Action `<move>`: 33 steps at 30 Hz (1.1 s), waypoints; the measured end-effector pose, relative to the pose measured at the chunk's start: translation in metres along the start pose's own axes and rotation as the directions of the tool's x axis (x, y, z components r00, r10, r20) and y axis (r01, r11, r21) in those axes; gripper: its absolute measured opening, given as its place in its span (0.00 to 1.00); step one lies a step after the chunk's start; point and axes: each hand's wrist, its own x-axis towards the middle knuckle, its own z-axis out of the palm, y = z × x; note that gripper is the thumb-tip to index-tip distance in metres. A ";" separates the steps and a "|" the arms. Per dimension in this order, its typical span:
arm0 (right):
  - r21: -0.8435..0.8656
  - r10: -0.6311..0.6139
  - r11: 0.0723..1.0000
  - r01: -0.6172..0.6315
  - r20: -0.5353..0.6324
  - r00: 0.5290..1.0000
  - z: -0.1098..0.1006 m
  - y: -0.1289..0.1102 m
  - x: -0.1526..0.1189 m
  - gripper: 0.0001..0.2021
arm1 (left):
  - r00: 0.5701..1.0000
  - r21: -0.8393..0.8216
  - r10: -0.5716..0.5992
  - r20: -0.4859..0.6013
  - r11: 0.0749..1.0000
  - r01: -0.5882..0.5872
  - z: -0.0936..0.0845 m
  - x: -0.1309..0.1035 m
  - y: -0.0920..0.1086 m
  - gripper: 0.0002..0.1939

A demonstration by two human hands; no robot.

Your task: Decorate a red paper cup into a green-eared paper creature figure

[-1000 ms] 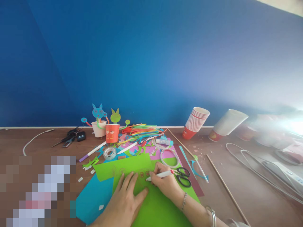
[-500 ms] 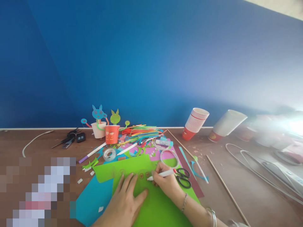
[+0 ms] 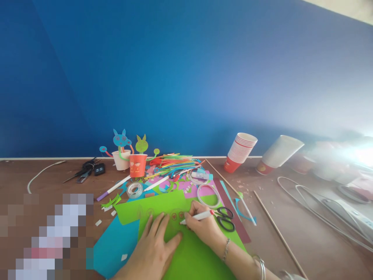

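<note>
My left hand [image 3: 154, 243] lies flat with spread fingers on the green paper [image 3: 201, 256]. In my right hand [image 3: 204, 227] is a white marker with a red end [image 3: 201, 215], its tip touching the paper just right of my left hand. Small red round drawings [image 3: 174, 216] show on the green sheet above the tip. Black-handled scissors [image 3: 225, 218] lie right beside my right hand. Under the green sheets, blue paper [image 3: 116, 247] sticks out at the left.
Behind are a decorated red cup [image 3: 138, 166], a white cup [image 3: 121, 160], colourful sticks [image 3: 177, 163] and clear tape [image 3: 134, 190]. Stacked cups [image 3: 240, 152], a wooden stick [image 3: 276, 229] and a power strip [image 3: 355, 214] stand or lie at the right.
My right hand and the marker have shifted slightly left and down over the green paper. My left hand has stayed in place.
</note>
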 end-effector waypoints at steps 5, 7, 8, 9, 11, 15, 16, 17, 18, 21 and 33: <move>-0.032 -0.004 0.999 0.003 -0.021 1.000 0.000 0.001 0.000 0.10 | 1.000 -0.009 -0.010 0.011 1.000 0.010 0.000 0.000 0.001 0.24; -0.025 -0.002 1.000 0.001 -0.031 1.000 0.001 0.001 0.001 0.10 | 1.000 -0.016 -0.009 0.005 1.000 0.009 -0.001 0.000 0.001 0.23; -0.017 0.001 1.000 -0.002 -0.034 0.999 0.001 0.001 0.001 0.10 | 1.000 -0.016 -0.007 0.006 1.000 0.007 -0.002 0.000 0.001 0.23; -0.008 0.005 1.000 -0.006 -0.036 0.999 0.001 0.002 0.001 0.10 | 1.000 -0.013 -0.005 0.013 1.000 0.005 -0.002 0.000 0.001 0.24; 0.005 0.018 1.000 -0.017 -0.037 0.999 0.001 0.002 0.001 0.09 | 1.000 -0.003 -0.005 0.031 1.000 0.005 -0.003 0.000 0.000 0.27; 0.015 0.022 1.000 -0.021 -0.054 0.998 0.001 0.003 0.001 0.09 | 1.000 -0.013 0.004 0.002 1.000 -0.004 -0.001 0.000 0.000 0.22; 0.021 0.017 1.000 -0.016 -0.057 0.998 0.001 0.003 0.001 0.09 | 1.000 -0.012 0.006 -0.002 1.000 -0.006 0.000 0.000 0.000 0.22; 0.025 0.012 1.000 -0.011 -0.058 0.998 0.001 0.003 0.000 0.10 | 1.000 -0.006 0.001 -0.001 1.000 -0.001 0.000 0.000 0.000 0.22; 0.026 0.010 1.000 -0.008 -0.057 0.998 0.001 0.003 0.000 0.10 | 1.000 0.001 -0.002 0.001 1.000 0.002 0.001 0.000 0.000 0.23; 0.023 0.022 1.000 -0.021 -0.050 0.999 0.001 0.003 0.001 0.10 | 1.000 0.017 -0.007 -0.010 1.000 0.007 0.002 -0.001 0.001 0.23; 0.113 -0.014 0.993 0.013 0.007 1.000 0.002 0.004 -0.001 0.11 | 1.000 0.001 0.005 -0.013 1.000 -0.005 -0.005 0.002 0.000 0.20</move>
